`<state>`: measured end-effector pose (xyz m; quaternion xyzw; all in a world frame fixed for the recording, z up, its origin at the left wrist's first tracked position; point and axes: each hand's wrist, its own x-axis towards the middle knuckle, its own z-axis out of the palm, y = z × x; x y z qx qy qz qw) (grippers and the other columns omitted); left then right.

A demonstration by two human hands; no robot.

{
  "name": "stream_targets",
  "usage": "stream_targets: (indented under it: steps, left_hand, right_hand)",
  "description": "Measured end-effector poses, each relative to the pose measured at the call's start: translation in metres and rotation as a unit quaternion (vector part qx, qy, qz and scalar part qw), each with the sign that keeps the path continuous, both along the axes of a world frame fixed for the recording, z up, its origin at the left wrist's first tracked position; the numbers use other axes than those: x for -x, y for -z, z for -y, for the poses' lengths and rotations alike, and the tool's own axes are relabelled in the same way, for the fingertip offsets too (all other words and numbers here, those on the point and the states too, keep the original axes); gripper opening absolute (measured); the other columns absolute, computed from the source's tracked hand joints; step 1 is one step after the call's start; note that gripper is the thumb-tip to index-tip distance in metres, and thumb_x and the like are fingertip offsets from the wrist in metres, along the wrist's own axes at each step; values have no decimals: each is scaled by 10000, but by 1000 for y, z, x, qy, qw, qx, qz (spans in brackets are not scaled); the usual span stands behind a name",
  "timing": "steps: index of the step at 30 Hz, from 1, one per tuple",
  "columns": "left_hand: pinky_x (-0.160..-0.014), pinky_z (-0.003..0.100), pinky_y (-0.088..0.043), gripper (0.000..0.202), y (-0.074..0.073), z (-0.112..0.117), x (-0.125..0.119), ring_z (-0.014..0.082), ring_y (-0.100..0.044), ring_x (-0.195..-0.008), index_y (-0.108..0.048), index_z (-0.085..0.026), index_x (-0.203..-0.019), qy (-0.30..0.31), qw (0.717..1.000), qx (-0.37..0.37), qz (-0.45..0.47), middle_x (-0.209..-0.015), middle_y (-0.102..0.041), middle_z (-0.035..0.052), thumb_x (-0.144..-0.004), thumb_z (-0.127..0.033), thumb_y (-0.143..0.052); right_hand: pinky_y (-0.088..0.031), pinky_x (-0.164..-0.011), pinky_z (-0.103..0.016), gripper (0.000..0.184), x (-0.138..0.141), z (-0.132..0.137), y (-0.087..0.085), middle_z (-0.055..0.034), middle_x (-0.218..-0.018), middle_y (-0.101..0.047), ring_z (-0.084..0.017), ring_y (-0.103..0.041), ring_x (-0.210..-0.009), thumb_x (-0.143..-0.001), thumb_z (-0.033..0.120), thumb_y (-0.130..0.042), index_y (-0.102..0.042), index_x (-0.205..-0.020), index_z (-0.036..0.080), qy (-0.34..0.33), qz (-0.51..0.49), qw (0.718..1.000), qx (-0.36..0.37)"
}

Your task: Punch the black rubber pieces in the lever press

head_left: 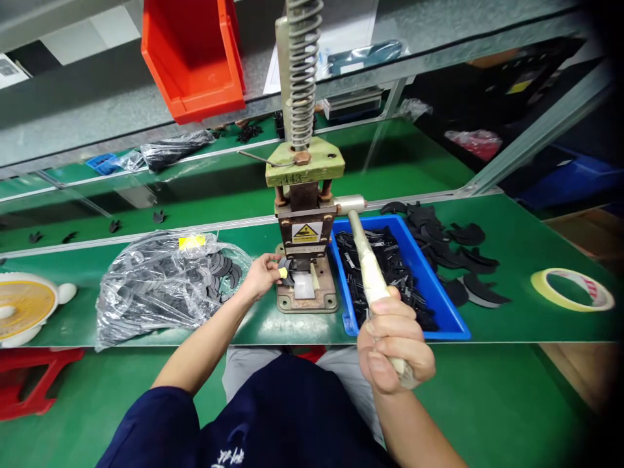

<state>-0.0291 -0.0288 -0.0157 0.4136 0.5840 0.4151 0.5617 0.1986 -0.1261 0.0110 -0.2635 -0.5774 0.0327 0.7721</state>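
A green bench (521, 322) carries a press (306, 221), plastic bag (160, 286), blue bin (448, 318) and tape (539, 284).

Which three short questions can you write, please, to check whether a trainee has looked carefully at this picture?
1. Choose one. The right hand grips:
a) the red bin
b) the handle of the press
c) the coil spring
2. True or false: the blue tray stands between the press and the roll of tape.
3. Fill in the gap: the clear bag of dark parts lies nearer to the ____ hand.

Key: 1: b. 2: true. 3: left.
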Motion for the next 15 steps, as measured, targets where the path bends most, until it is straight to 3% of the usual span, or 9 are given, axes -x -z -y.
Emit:
stream_targets:
  steps: [6,15]
  left_hand:
    - [-429,160,-487,280,-2,-15,-20,42,-500,-436,-565,-114,-709,-2,998,45,-35,-573,-544,-68,-587,17,-781]
    - [-439,181,-524,220,-14,-23,-25,57,-505,-443,-622,-96,-697,32,993,61,-93,-554,-526,-65,-604,74,-727]
  right_hand:
    - [-463,-1011,-544,46,-2,4,2,16,-754,-589,-203,-590,-852,-785,250,-578,-538,-808,253,-25,16,1000,8]
    - [-477,-993,-547,106,-3,5,7,36,-770,-534,-193,-594,-872,-754,247,-547,-480,-836,256,-15,28,999,24]
